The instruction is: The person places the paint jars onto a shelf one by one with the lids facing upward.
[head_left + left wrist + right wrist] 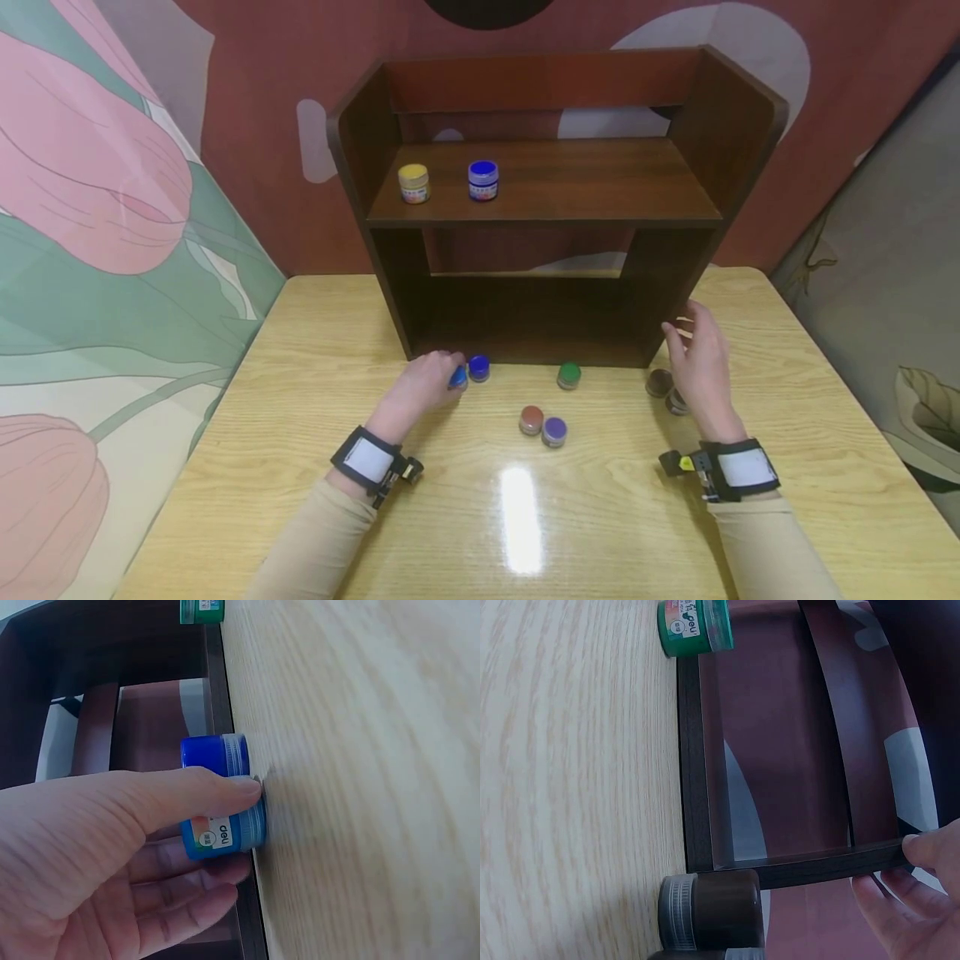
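Note:
My left hand (427, 383) is at the lower left of the shelf and pinches a light blue paint jar (225, 832) between thumb and fingers. Right beside that jar stands a dark blue paint jar (478, 368). At the right side of the dark brown shelf (543, 221), my right hand (701, 358) holds the side panel, thumb at its front edge and fingers on the outer side. Close below this hand are a dark brown jar (659, 382) and another dark jar (678, 402), partly hidden by the hand in the head view.
A yellow jar (414, 183) and a blue jar (483, 181) stand on the upper board. In front of the shelf, on the wooden table (600, 517), are a green jar (569, 375), a reddish-brown jar (531, 420) and a purple jar (554, 431).

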`<state>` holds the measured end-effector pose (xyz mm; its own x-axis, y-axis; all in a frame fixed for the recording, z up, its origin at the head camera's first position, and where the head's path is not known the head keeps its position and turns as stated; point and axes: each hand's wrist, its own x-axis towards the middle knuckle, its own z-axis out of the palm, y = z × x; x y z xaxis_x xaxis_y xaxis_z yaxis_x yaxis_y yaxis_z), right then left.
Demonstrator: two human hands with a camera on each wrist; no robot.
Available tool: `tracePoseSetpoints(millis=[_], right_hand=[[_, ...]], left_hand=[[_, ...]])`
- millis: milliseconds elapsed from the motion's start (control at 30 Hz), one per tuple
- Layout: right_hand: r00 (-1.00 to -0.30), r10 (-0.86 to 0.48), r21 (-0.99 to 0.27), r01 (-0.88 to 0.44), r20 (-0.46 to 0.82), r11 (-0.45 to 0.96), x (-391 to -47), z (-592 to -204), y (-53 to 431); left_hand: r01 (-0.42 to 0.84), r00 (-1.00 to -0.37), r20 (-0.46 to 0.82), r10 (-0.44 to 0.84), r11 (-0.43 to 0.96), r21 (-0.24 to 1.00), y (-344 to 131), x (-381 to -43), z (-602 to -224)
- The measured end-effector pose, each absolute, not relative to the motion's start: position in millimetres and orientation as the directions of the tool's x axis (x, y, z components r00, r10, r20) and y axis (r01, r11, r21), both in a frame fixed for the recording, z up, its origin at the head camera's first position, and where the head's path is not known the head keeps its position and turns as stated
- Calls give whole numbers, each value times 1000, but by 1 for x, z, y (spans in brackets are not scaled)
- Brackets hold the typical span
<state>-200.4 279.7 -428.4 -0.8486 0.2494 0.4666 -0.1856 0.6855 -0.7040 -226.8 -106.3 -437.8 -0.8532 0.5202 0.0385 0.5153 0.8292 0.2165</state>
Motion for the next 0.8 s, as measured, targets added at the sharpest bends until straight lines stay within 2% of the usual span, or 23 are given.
tracePoseSetpoints(millis=[233, 533, 800], right_hand=[[-846, 250, -703, -189, 471, 686, -201, -430, 280], [-849, 255, -707, -179, 462, 684, -200, -429, 279], [-850, 249, -705, -184, 464, 685, -200, -428, 279]], left_hand=[[477, -872, 60, 487, 813, 333, -110, -229, -435], [556, -827, 137, 546, 756, 344, -116, -228, -431], [531, -836, 121, 535, 734, 423, -117, -227, -429]])
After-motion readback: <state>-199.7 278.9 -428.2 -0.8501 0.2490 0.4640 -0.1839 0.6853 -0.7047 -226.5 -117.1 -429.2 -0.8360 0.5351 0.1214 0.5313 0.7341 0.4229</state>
